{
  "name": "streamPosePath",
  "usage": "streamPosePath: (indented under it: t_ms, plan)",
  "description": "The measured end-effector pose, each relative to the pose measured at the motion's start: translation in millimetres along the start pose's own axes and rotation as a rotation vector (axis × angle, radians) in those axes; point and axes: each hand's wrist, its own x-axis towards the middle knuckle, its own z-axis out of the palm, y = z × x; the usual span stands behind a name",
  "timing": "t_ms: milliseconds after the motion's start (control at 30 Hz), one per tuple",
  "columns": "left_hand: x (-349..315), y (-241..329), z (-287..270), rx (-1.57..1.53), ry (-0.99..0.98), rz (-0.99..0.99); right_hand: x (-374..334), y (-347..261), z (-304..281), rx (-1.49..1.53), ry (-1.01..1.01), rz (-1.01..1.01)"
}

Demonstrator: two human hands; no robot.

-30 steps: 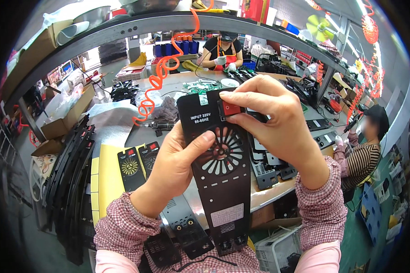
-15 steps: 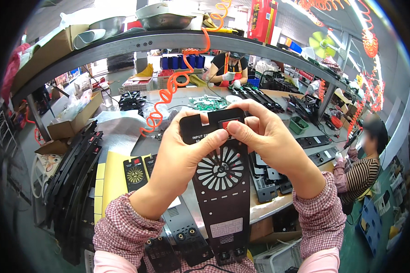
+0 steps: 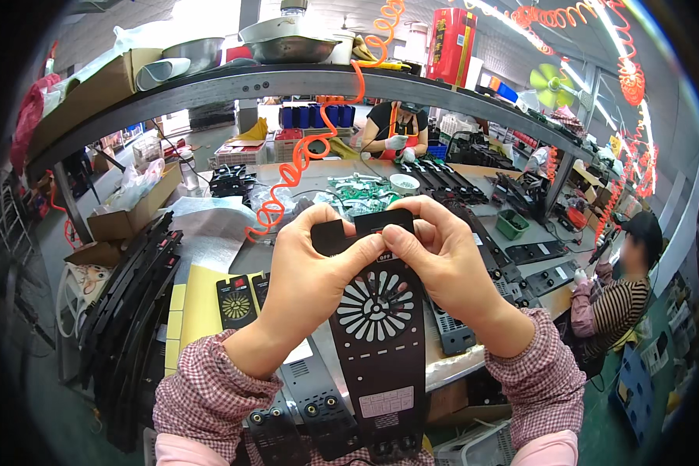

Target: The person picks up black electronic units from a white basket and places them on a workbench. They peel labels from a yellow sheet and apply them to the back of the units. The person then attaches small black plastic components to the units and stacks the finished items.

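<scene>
We have the black panel (image 3: 384,366) running lengthwise below our fingers, its far end nearest our lap. A second ago the right hand (image 3: 441,260) pinched the red switch alone; now both thumbs meet over that spot, which we read as placing giving way to pressing. The left hand (image 3: 317,264) and right are clamped around the panel's upper end; the thumbs hide how the switch sits. Beyond the fingers, green circuit boards (image 3: 359,193) lie on the worktop (image 3: 460,368).
</scene>
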Motion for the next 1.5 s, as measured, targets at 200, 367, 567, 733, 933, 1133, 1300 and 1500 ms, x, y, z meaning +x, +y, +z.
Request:
streamPosePath:
  t_ms: [200,367,567,733,933,1133,1300,1500]
  plan:
    - [7,-29,-27,-0.099,0.089,-0.058,-52,39,-1,0.127,-0.163,0.323]
    - [-26,-55,-80,0.244,0.088,-0.105,-141,112,21,0.219,-0.065,0.511]
    - [-170,-89,-193,1.249,0.105,-0.23,-93,135,26,0.308,0.075,0.465]
    - [-264,-124,-203,0.942,0.164,-0.587,-76,190,93,0.364,0.101,0.755]
    - [-262,-139,-174,0.373,0.217,-0.728,-73,279,140,0.113,0.129,0.694]
    - [-235,-135,-174,0.126,0.468,-0.917,-79,292,137,-0.64,0.093,0.551]
    - [-221,-161,-179,0.092,0.454,-0.917,-87,306,132,-0.233,0.077,0.607]
    - [-210,-134,-168,-0.137,0.579,-0.658,-92,277,128,-0.102,0.004,0.695]
